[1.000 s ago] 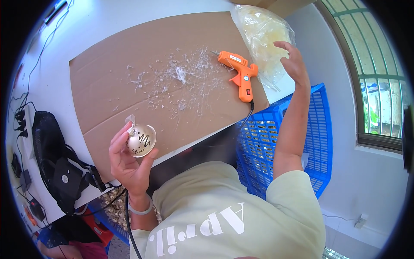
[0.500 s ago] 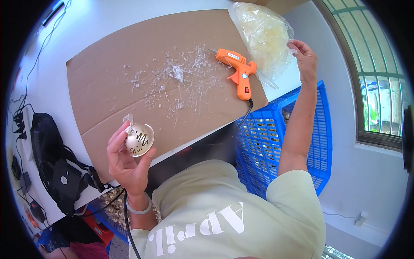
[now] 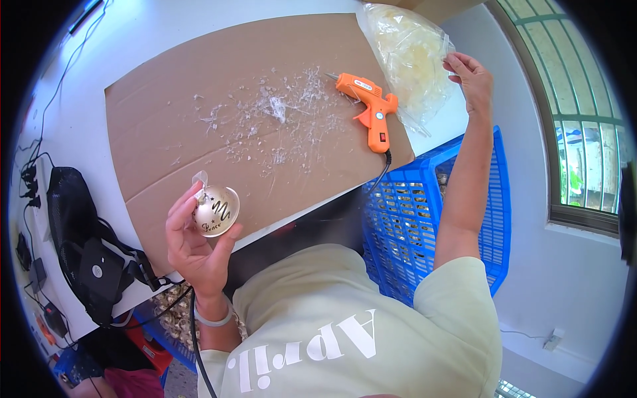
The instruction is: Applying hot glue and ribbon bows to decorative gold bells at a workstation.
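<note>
My left hand (image 3: 202, 262) is closed round a pale gold ball ornament (image 3: 217, 211) with dark lettering, a zigzag and small stars on it. A clear tab (image 3: 200, 178) sticks up at its top, beside my fingertips. Over at the far right, my right hand (image 3: 472, 79) pinches a small clear plastic piece (image 3: 446, 44) between thumb and fingers. It is hard to make out against the clear plastic bag (image 3: 408, 56) of pale yellowish pieces just behind. An orange hot glue gun (image 3: 371, 109) lies on the cardboard sheet (image 3: 159, 132), its nozzle pointing left.
Strings and crumbs of dried glue (image 3: 277, 109) litter the cardboard. A blue plastic crate (image 3: 405, 232) stands right of the table, and the glue gun's cord (image 3: 379, 179) runs down beside it. A black mesh bag (image 3: 70, 225) and cables lie on the left. Another person's sleeve (image 3: 136, 383) shows lower left.
My right hand has shifted slightly, with its fingertips turned up along the bag's edge and the small clear piece now pointing upward. My left hand still holds the ornament, tilted a little.
</note>
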The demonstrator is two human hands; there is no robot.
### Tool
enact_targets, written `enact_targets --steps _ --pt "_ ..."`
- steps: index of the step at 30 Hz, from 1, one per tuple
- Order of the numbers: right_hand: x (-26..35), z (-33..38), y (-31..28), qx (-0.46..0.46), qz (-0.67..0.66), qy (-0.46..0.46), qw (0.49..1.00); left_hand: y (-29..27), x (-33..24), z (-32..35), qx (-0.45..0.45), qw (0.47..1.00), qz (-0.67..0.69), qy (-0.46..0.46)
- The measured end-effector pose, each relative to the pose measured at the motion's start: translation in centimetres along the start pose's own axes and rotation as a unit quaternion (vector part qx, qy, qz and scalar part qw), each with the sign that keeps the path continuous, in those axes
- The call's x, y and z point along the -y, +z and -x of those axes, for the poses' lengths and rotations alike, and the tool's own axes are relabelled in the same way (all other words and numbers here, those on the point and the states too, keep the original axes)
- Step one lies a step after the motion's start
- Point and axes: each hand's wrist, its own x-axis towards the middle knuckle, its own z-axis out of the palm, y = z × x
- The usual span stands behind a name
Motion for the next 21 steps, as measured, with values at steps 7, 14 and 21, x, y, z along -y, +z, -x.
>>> enact_targets --steps 7,14,21 --pt "-0.7 -0.9 -0.1 0.002 -0.014 -0.016 1.0 0.1 0.0 -0.2 0.004 1.0 -0.004 0.005" --pt "-0.7 -0.8 -0.3 0.008 -0.098 -0.03 0.995 0.1 0.2 -0.1 0.0 1.0 0.004 0.004" --pt "3.6 2.4 1.5 0.089 -0.239 -0.011 0.967 -0.1 0.0 -0.1 0.003 1.0 -0.01 -0.005"
